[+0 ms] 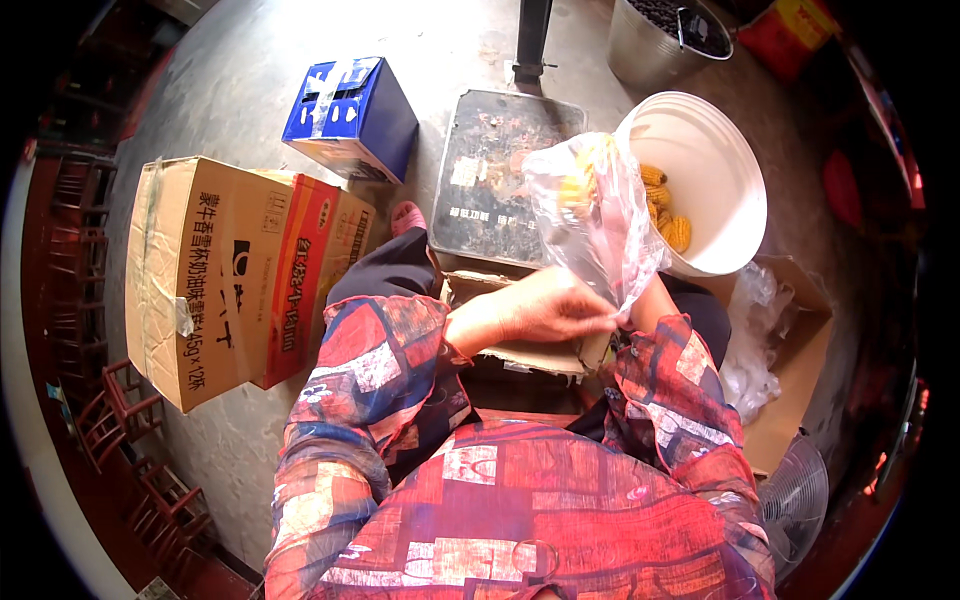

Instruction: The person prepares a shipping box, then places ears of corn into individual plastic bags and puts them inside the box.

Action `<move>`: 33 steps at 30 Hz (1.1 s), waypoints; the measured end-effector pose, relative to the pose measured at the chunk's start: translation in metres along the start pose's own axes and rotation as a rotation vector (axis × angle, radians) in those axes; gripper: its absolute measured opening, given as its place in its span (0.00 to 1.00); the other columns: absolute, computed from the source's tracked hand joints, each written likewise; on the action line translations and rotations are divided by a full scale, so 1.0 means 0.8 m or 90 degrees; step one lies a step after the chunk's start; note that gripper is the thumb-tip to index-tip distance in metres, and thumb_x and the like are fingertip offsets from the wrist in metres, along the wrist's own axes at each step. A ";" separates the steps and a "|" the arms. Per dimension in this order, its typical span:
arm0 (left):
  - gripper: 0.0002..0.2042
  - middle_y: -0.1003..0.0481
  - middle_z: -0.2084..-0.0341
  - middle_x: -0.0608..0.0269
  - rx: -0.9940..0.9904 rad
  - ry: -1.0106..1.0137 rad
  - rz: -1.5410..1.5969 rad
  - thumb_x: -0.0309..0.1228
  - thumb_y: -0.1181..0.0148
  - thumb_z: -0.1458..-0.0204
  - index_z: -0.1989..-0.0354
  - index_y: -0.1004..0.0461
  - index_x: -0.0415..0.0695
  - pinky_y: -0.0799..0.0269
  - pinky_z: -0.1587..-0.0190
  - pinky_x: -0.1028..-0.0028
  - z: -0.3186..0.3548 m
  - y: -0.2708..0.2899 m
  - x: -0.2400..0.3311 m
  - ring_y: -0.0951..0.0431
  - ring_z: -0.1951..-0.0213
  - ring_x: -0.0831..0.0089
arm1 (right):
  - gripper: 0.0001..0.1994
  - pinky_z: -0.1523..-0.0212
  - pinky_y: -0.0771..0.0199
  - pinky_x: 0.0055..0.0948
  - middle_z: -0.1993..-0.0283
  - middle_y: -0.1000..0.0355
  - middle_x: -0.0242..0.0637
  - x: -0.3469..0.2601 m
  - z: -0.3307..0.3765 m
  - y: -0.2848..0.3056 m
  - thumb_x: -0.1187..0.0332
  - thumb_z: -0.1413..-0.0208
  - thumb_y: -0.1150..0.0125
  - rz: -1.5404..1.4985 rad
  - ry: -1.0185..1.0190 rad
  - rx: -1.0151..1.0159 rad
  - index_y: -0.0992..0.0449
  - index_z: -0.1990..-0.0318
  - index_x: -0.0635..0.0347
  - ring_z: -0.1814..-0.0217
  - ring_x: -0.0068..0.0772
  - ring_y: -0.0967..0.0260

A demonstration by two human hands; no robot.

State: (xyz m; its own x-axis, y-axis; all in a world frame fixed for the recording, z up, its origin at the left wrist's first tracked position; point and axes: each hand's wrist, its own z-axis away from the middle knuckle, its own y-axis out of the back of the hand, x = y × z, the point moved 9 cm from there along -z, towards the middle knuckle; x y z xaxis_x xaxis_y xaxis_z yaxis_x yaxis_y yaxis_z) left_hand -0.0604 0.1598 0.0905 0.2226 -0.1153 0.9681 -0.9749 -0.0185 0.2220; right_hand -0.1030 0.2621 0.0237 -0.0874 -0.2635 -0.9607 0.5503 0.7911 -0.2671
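Observation:
A clear plastic bag (640, 250) is bunched over my right hand (608, 225), which reaches up inside it. Through the cloudy film, yellow corn cobs (580, 175) show at the bag's far end, apparently gripped by that hand; its fingers are blurred by the plastic. My left hand (545, 305) is closed, pinching the bag's near edge by my right wrist. Just right of the bag, a white plastic bucket (725, 185) leans toward me, tilted, with several more corn cobs (677, 234) lying inside it.
Ahead lies a dark platform scale (485, 225) with an upright post (532, 45). An open cardboard box (470, 285) sits between my legs. Cartons (215, 270) and a blue box (385, 125) stand left. Far right is a metal bucket (640, 60); plastic bags (750, 350) fill a box nearby.

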 end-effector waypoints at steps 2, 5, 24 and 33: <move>0.13 0.24 0.72 0.53 -0.080 0.063 0.036 0.36 0.44 0.50 0.60 0.25 0.44 0.30 0.68 0.71 0.008 -0.026 -0.011 0.23 0.70 0.61 | 0.22 0.53 0.33 0.27 0.54 0.34 0.37 -0.006 0.004 -0.004 0.63 0.52 0.41 0.039 0.016 -0.005 0.35 0.50 0.61 0.53 0.29 0.35; 0.12 0.25 0.74 0.52 -0.044 -0.015 0.071 0.36 0.45 0.49 0.60 0.25 0.43 0.31 0.71 0.73 0.013 -0.026 -0.006 0.23 0.74 0.65 | 0.23 0.52 0.34 0.27 0.53 0.34 0.37 -0.011 0.004 -0.012 0.63 0.53 0.41 0.094 0.022 -0.029 0.36 0.49 0.61 0.52 0.30 0.36; 0.43 0.31 0.55 0.49 0.425 0.256 0.042 0.50 0.33 0.64 0.45 0.43 0.33 0.38 0.48 0.72 0.040 0.164 -0.108 0.32 0.51 0.68 | 0.34 0.43 0.44 0.28 0.46 0.38 0.42 -0.001 -0.015 -0.040 0.58 0.56 0.37 0.308 0.050 -0.189 0.42 0.43 0.63 0.43 0.31 0.42; 0.24 0.29 0.60 0.62 0.319 0.272 0.378 0.40 0.39 0.55 0.52 0.35 0.40 0.35 0.53 0.75 0.030 0.121 -0.150 0.30 0.59 0.76 | 0.27 0.47 0.40 0.26 0.51 0.33 0.40 -0.025 0.013 -0.039 0.61 0.51 0.42 0.312 -0.163 -0.218 0.39 0.44 0.64 0.48 0.28 0.38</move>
State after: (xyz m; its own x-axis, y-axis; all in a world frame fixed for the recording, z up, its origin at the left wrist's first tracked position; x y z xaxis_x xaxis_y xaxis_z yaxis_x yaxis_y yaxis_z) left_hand -0.1819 0.1479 -0.0066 -0.4341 0.1345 0.8908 -0.7973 -0.5176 -0.3105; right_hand -0.1096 0.2368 0.0521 0.3307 0.0826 -0.9401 0.1771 0.9730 0.1477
